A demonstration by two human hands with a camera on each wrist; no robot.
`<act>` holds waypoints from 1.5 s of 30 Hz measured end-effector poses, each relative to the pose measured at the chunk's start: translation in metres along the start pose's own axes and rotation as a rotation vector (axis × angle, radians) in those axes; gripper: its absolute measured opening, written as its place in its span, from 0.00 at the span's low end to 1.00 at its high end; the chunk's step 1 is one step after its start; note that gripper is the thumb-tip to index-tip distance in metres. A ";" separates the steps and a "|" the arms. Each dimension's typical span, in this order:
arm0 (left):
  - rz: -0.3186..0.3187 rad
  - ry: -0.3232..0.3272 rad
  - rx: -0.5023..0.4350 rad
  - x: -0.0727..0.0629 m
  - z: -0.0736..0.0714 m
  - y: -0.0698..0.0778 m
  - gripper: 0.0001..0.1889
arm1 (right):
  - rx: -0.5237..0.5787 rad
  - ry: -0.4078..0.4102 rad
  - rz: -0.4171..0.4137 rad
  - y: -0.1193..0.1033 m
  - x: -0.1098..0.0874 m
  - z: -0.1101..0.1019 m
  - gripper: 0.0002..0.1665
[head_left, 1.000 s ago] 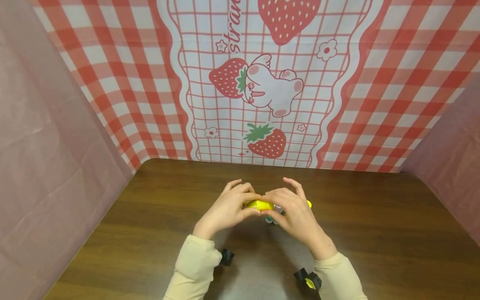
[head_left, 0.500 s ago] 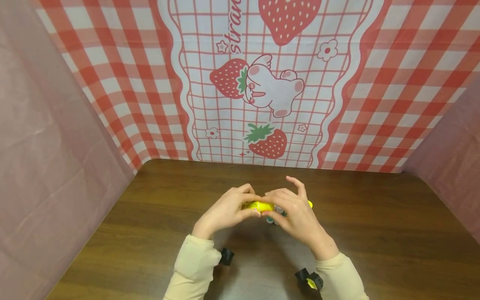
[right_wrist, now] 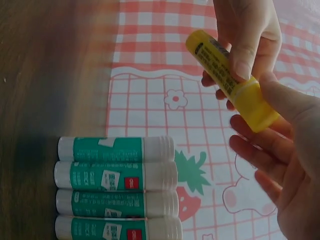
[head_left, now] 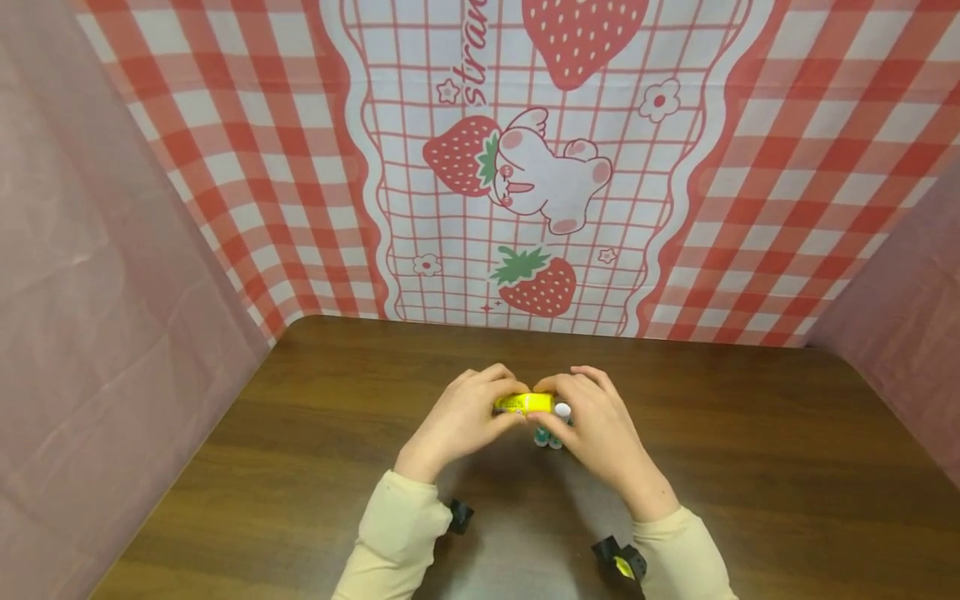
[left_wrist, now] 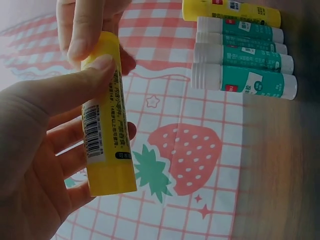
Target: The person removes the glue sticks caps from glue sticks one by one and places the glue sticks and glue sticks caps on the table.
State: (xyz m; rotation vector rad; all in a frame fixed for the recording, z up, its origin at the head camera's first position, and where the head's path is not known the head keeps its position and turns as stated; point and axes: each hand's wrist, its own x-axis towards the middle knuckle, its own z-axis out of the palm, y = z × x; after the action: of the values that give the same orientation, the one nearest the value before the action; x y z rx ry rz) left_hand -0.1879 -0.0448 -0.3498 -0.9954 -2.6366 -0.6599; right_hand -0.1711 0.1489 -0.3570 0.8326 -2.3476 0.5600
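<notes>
Between both hands a yellow glue stick is held nearly level above the table. My left hand grips its labelled body, thumb across the label. At the other end, my right hand pinches the yellow cap between thumb and fingers. A thin pale line shows where cap and body meet. Several teal-and-white glue sticks stand upright in a row behind the hands, partly hidden in the head view. Beside that row, a second yellow glue stick appears in the left wrist view.
The brown wooden table lies under the hands. A red-and-white strawberry cloth hangs at the back edge. Pinkish curtains close off both sides. Black wrist mounts sit below the forearms.
Both hands have shifted slightly, and the held glue stick moved a little right. The right hand's raised finger has lowered. More of a standing stick's white top shows; the yellow spot beyond that hand is hidden.
</notes>
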 end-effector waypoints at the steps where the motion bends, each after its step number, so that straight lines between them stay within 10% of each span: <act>1: -0.002 -0.002 0.004 0.000 0.000 0.000 0.16 | -0.002 -0.001 0.012 0.000 0.000 0.000 0.20; 16: 0.004 0.002 -0.010 -0.001 -0.004 -0.007 0.17 | 0.135 0.042 -0.047 0.001 0.002 0.002 0.18; 45: -0.121 0.099 -0.087 -0.007 -0.007 -0.029 0.13 | 0.064 0.086 0.009 0.003 0.003 0.009 0.22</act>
State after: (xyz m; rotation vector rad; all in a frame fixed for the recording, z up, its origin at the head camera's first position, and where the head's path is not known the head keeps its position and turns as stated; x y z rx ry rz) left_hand -0.2019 -0.0721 -0.3559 -0.8081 -2.6160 -0.8355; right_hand -0.1785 0.1450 -0.3630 0.8109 -2.2668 0.6648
